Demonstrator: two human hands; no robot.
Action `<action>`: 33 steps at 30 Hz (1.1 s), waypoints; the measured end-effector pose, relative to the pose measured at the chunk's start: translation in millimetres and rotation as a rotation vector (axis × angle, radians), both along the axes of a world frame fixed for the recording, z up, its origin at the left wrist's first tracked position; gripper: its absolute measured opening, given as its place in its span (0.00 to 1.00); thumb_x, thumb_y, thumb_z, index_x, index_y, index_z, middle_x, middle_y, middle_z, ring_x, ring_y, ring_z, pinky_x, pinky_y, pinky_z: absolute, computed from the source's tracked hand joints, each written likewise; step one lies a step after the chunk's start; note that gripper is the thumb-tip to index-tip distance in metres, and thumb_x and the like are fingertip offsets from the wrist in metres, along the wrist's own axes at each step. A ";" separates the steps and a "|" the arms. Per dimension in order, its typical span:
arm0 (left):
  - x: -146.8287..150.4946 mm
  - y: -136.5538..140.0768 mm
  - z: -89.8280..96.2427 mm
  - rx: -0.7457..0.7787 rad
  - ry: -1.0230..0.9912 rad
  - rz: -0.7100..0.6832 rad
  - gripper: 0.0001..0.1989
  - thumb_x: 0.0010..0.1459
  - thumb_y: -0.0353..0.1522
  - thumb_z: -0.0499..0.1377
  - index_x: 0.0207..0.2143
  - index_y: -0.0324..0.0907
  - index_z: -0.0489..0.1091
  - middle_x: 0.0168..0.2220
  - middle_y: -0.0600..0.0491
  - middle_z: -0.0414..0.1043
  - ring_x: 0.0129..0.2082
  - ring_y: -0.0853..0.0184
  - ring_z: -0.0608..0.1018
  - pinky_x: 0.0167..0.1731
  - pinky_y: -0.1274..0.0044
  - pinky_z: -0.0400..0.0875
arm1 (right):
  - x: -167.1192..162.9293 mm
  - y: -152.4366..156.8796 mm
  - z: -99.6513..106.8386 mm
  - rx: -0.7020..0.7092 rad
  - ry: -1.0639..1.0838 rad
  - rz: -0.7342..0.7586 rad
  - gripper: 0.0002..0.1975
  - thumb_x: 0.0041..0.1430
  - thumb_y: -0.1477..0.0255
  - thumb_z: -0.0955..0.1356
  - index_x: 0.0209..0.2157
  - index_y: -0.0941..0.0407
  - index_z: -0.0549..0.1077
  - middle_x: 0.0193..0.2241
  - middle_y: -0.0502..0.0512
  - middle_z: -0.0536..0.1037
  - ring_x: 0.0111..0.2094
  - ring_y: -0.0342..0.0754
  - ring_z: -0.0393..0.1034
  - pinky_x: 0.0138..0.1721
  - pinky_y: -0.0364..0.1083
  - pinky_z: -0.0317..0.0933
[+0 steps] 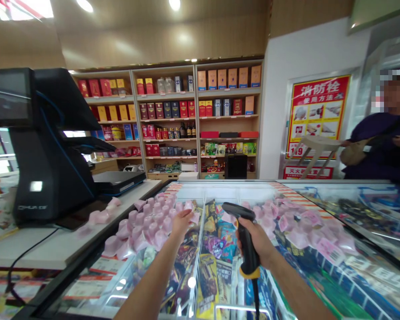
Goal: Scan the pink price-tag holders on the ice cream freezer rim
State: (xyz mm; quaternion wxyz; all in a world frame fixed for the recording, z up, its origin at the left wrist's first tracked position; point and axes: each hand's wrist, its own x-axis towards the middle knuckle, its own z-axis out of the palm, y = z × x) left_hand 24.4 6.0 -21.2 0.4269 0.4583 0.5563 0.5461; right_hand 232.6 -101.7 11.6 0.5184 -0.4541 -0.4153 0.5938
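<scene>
My right hand [260,243] is wrapped round the handle of a black and yellow barcode scanner [247,244], its head pointing left and its cable hanging down. Over the glass freezer top, my left hand [180,223] has its fingers closed on a small pink plastic cup [195,218], mostly hidden by the fingers. Just left of that hand, several pink cups [151,228] stand in rows on the glass. More pink cups [298,229] lie in a heap right of the scanner, some turned to show labels with barcodes.
A chest freezer [203,262] holds colourful ice cream packs under its glass. To the left, a black checkout terminal [50,146] and a few pink cups [102,216] stand on a white counter [30,249]. Shelves of boxes [168,110] line the back. A person [380,138] stands far right beside a chair [316,149].
</scene>
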 end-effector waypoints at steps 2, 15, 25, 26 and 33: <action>14.7 1.9 -4.6 0.015 0.143 0.022 0.12 0.53 0.34 0.52 0.39 0.37 0.64 0.38 0.51 0.67 0.34 0.69 0.71 0.34 0.71 0.68 | 9.3 2.9 2.8 0.008 0.029 -0.077 0.15 0.46 0.60 0.63 0.19 0.59 0.64 0.10 0.48 0.66 0.10 0.39 0.59 0.11 0.40 0.56; 116.7 13.5 -11.7 0.210 0.693 -0.054 0.17 0.43 0.24 0.55 0.40 0.37 0.67 0.40 0.47 0.70 0.41 0.65 0.70 0.41 0.78 0.60 | 22.6 7.1 5.3 0.010 0.035 -0.166 0.15 0.45 0.60 0.64 0.22 0.59 0.65 0.12 0.48 0.68 0.11 0.39 0.59 0.10 0.40 0.56; 12.9 -14.0 16.0 0.181 0.995 0.148 0.19 0.47 0.26 0.51 0.45 0.38 0.62 0.49 0.45 0.61 0.50 0.61 0.61 0.48 0.73 0.53 | 10.2 3.7 -2.5 0.018 -0.030 -0.021 0.16 0.47 0.60 0.62 0.21 0.59 0.65 0.11 0.48 0.67 0.10 0.39 0.59 0.11 0.40 0.56; -5.4 -20.8 18.0 0.150 1.021 0.191 0.19 0.47 0.27 0.52 0.44 0.38 0.63 0.48 0.43 0.62 0.50 0.58 0.60 0.48 0.69 0.52 | 6.1 3.0 -2.7 0.003 -0.052 -0.008 0.17 0.47 0.59 0.62 0.19 0.59 0.65 0.10 0.49 0.66 0.10 0.39 0.58 0.11 0.40 0.56; -58.4 -40.1 16.2 0.043 1.004 0.259 0.11 0.45 0.26 0.53 0.34 0.36 0.67 0.42 0.40 0.67 0.49 0.53 0.63 0.46 0.63 0.50 | -28.8 -3.3 0.0 0.028 -0.111 0.106 0.18 0.48 0.59 0.61 0.16 0.60 0.65 0.09 0.49 0.65 0.10 0.38 0.57 0.12 0.40 0.55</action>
